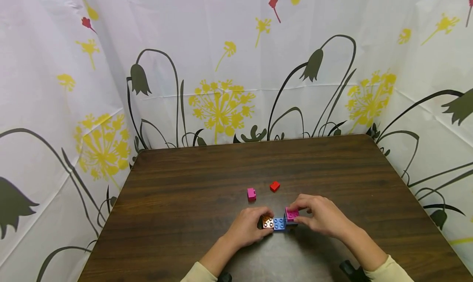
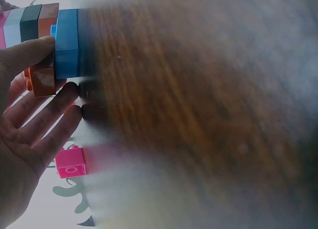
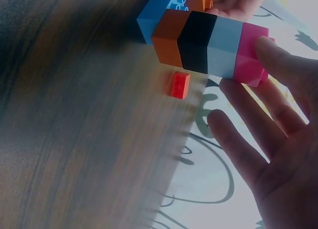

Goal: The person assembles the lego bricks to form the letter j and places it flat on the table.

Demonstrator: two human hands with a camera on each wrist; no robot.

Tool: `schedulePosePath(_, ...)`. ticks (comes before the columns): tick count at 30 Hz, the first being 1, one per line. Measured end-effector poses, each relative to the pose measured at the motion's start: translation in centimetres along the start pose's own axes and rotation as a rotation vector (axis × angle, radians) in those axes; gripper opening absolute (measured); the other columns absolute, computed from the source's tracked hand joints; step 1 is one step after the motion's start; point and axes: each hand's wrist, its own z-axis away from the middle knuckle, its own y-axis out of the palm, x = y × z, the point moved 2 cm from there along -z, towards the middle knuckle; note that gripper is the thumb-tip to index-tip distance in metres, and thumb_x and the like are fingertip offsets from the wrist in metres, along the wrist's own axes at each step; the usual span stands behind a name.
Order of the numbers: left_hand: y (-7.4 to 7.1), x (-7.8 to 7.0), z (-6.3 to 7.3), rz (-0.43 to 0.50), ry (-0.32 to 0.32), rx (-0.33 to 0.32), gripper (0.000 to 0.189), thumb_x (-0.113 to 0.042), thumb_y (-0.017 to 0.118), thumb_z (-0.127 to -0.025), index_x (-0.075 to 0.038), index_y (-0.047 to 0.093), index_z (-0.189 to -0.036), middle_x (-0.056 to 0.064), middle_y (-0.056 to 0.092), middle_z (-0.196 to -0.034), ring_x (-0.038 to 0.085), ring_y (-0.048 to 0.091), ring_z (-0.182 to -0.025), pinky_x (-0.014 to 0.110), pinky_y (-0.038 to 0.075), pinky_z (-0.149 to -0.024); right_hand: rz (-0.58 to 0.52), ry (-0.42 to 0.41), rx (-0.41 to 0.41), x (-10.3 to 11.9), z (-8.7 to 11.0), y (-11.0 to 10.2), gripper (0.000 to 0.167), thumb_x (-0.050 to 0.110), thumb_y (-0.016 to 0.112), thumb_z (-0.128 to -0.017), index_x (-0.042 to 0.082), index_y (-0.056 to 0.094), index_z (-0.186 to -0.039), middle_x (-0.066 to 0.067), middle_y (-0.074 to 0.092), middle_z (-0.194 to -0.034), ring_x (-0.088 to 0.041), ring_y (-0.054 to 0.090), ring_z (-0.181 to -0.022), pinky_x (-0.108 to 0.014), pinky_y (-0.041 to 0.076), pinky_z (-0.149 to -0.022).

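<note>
A joined group of toy building bricks stands on the table. At its base lies a blue brick (image 1: 279,224), with an orange-brown brick (image 1: 267,222) on its left end. On the right end a tower rises: another orange-brown brick (image 3: 169,38), a black brick (image 3: 198,41), a light grey-blue brick (image 3: 223,47) and a pink brick (image 3: 251,55) on top. My left hand (image 1: 248,226) holds the left orange-brown brick between thumb and fingers. With thumb and fingers my right hand (image 1: 321,214) pinches the top pink brick; its other fingers are spread apart.
Beyond the hands lie a loose pink brick (image 1: 251,194), on its side, and a small red brick (image 1: 274,186). The dark wooden table (image 1: 177,191) reaches back to a white curtain (image 1: 207,35) printed with flowers, which also hangs along both sides.
</note>
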Motion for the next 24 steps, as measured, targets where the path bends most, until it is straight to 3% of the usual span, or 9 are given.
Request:
schedulePosePath(6, 0.0, 0.0, 0.0, 0.005, 0.0, 0.002, 0.029, -0.026, 0.083, -0.079, -0.021, 0.067, -0.102, -0.016, 0.062, -0.086, 0.0, 0.053, -0.075, 0.021, 0.044, -0.068, -0.04, -0.014, 0.016, -0.1, 0.0, 0.0, 0.025, 0.016, 0.082, -0.08, 0.021, 0.074, -0.104, 0.018, 0.064, -0.096, -0.004, 0.062, -0.087, -0.035, 0.054, -0.071)
schedulePosePath(14, 0.0, 0.1, 0.0, 0.013, -0.004, 0.006, 0.028, -0.026, 0.083, -0.079, -0.02, 0.067, -0.102, -0.016, 0.062, -0.085, 0.0, 0.052, -0.074, 0.02, 0.043, -0.067, 0.004, 0.006, 0.058, -0.2, -0.2, -0.2, 0.027, 0.021, 0.08, -0.082, 0.026, 0.07, -0.106, 0.018, 0.065, -0.101, -0.002, 0.061, -0.089, -0.034, 0.053, -0.072)
schedulePosePath(18, 0.0, 0.1, 0.0, 0.011, 0.003, 0.001, 0.029, -0.026, 0.083, -0.079, -0.019, 0.067, -0.103, -0.014, 0.063, -0.086, 0.0, 0.053, -0.075, 0.021, 0.043, -0.068, -0.062, 0.048, 0.102, -0.3, -0.4, -0.3, 0.028, 0.022, 0.08, -0.083, 0.025, 0.068, -0.109, 0.015, 0.067, -0.106, -0.008, 0.065, -0.097, -0.039, 0.054, -0.078)
schedulePosePath(24, 0.0, 0.0, 0.1, 0.004, 0.006, 0.001, 0.029, -0.027, 0.082, -0.08, -0.02, 0.066, -0.102, -0.014, 0.064, -0.088, 0.001, 0.054, -0.076, 0.021, 0.044, -0.069, -0.142, 0.08, 0.127, -1.5, -0.7, -0.4, 0.023, 0.04, 0.07, -0.09, 0.025, 0.07, -0.108, 0.016, 0.067, -0.101, -0.006, 0.064, -0.092, -0.035, 0.054, -0.079)
